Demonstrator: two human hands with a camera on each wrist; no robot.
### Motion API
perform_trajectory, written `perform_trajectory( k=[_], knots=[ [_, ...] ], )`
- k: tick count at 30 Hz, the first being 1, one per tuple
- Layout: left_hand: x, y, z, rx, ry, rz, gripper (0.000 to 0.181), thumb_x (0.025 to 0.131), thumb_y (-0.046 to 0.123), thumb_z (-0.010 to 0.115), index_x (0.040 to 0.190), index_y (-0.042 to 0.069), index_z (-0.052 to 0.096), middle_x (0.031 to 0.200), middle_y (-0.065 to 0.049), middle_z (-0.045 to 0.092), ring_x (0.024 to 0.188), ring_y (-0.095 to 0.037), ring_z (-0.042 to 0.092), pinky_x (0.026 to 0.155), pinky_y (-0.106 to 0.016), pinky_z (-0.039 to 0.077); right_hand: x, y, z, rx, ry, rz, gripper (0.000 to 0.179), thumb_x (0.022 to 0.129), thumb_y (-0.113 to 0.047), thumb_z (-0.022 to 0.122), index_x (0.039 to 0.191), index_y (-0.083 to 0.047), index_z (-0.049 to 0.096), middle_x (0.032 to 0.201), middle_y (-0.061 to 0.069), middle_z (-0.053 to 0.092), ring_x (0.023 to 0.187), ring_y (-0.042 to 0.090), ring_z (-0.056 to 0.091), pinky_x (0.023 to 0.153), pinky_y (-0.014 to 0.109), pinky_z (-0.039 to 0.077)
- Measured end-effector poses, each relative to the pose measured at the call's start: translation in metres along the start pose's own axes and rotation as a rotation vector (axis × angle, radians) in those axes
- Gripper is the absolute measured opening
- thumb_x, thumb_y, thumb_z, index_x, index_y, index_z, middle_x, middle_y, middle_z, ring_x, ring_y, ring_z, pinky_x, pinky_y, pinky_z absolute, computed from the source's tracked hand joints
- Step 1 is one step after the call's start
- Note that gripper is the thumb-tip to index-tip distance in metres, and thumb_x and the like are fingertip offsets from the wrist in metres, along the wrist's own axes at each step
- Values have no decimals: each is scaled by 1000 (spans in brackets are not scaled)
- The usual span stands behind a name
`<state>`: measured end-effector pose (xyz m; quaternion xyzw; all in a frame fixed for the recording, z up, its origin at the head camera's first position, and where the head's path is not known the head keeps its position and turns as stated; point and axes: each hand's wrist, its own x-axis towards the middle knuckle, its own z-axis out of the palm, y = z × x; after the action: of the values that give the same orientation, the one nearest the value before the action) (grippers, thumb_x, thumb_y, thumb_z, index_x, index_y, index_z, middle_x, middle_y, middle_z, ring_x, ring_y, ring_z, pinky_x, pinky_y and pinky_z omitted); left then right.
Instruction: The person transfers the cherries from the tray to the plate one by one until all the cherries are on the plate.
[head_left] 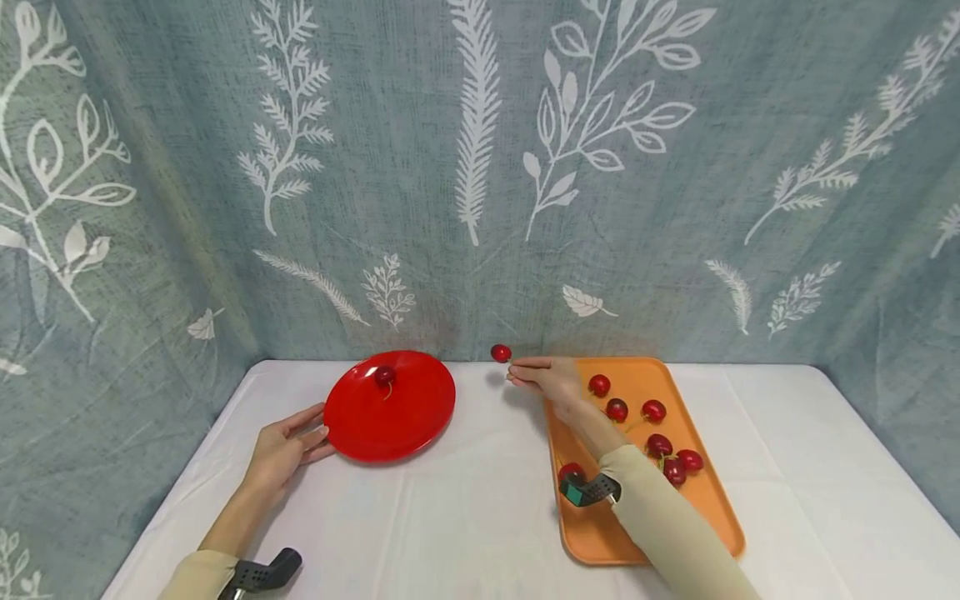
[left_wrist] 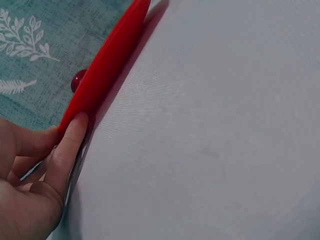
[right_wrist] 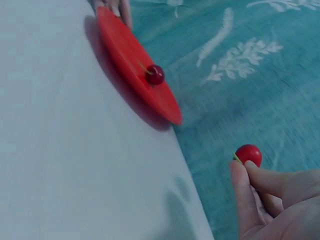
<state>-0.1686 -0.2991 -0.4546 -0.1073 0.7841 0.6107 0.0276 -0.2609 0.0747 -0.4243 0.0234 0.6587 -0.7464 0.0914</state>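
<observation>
My right hand (head_left: pixel 551 379) pinches a red cherry (head_left: pixel 501 353) by its green stem, between thumb and fingertips. It is held above the white cloth, between the plate and the tray. In the right wrist view the held cherry (right_wrist: pixel 249 154) shows at the fingertips, apart from the plate. To the left, my left hand (head_left: pixel 285 450) holds the rim of a round red plate (head_left: pixel 390 442), thumb and fingers at its left edge; the left wrist view shows the thumb (left_wrist: pixel 65 155) against the plate's side. One dark red cherry (head_left: pixel 385 375) with a stem lies on the plate.
An orange tray (head_left: pixel 697 517) on the right holds several cherries (head_left: pixel 654 411), partly under my right forearm. One cherry (head_left: pixel 572 472) lies by its left edge. A white cloth (head_left: pixel 465 517) covers the table, and a blue-green leaf-patterned curtain (head_left: pixel 420 167) hangs behind.
</observation>
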Motion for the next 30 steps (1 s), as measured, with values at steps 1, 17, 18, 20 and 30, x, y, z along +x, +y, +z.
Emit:
perform_trajectory(
  k=[1,17,18,20,30],
  knots=[
    [1,1,0,0,1,0,54,101,8,51,150,-4,31,150,-30,35,104,-19,69,80,-22,57,1,1,6,-5,2,-7,28,90,5,64,117,15,64,103,22,71,78,13,72,90,39,54],
    [1,1,-5,-6,-6,-16,55,101,8,51,150,-4,31,150,-29,35,101,-13,69,81,-24,57,2,27,96,-51,-106,-42,24,87,7,67,109,18,66,100,29,69,83,29,73,76,35,59],
    [1,1,-5,-12,-9,-15,55,101,7,51,150,-4,31,150,-30,35,99,-12,69,81,-24,57,2,28,100,-44,-103,-35,24,87,8,67,109,18,66,101,30,69,85,32,73,76,35,59],
    [0,1,-6,-24,-13,-12,55,101,7,51,150,-5,30,150,-30,35,94,-9,69,80,-24,57,3,30,109,-48,-90,-29,23,87,8,68,108,17,67,100,30,69,87,34,72,75,34,59],
    [2,1,-5,-42,-31,23,54,100,5,50,149,-7,30,149,-32,35,89,-6,70,80,-24,57,8,33,141,-268,63,-139,11,83,5,73,94,9,74,86,17,74,72,25,73,65,27,60]
  ],
)
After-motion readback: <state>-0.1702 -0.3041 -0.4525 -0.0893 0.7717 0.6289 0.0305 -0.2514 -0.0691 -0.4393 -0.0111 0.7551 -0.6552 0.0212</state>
